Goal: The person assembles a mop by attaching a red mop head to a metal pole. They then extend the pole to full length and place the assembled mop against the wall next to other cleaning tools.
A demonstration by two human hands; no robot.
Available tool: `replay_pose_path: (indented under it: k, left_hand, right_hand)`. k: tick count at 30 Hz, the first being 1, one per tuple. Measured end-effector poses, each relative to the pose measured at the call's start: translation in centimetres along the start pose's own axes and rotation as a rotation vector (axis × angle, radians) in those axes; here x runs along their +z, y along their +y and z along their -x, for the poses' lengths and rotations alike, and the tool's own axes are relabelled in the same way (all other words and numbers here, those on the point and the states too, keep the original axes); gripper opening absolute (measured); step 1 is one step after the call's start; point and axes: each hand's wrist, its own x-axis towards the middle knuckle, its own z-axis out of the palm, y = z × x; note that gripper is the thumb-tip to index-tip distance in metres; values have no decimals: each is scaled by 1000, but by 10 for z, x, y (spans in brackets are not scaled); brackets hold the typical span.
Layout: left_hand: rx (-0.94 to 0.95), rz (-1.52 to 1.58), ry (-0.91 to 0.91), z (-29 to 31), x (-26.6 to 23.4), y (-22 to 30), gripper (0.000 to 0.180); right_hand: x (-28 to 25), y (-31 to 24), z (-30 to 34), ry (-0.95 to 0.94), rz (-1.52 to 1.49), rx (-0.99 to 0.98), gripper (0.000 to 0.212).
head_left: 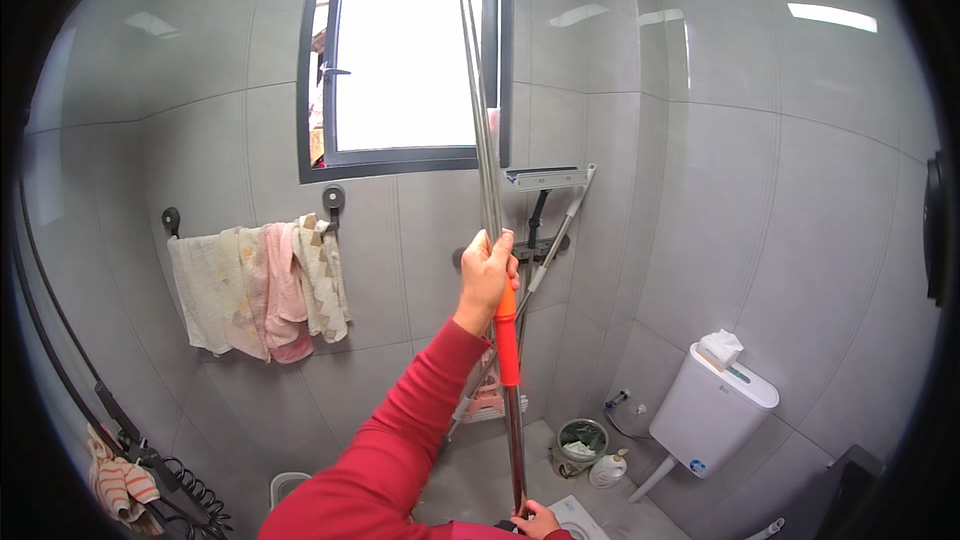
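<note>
My left hand (485, 282), in a red sleeve, is closed around a long metal pole (507, 340) just above its red grip. The thin upper part rises past my fist in front of the window, looking like more than one rod side by side. Lower down, near the bottom edge, my right hand (541, 520) closes on the same pole's dark metal shaft. The pole stands nearly upright; both its ends are out of sight, so I cannot tell what tool it is. Behind it, a squeegee-like head (548, 178) and a grey-handled pole (553, 248) hang by a wall holder.
Towels (258, 290) hang on the left wall rail, below the window (405, 50) with its dark frame. At right are a white cistern (715, 410) with tissues on top, a lined bin (580, 437) and a white bottle (607, 470). A striped cloth (125, 485) hangs at far left.
</note>
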Motion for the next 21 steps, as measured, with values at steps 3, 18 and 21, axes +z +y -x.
replay_pose_path:
  k: [3,18,21]
  left_hand:
    - [-39,-20,29,-16,-26,-14,21]
    - [-197,-77,120,-94,-127,-62,25]
    - [-103,-263,112,-96,-116,-53,32]
  right_hand:
    - [8,-11,4,-78,60,141,23]
    - [29,100,-25,-190,31,138,30]
    - [36,86,-30,-172,87,56,29]
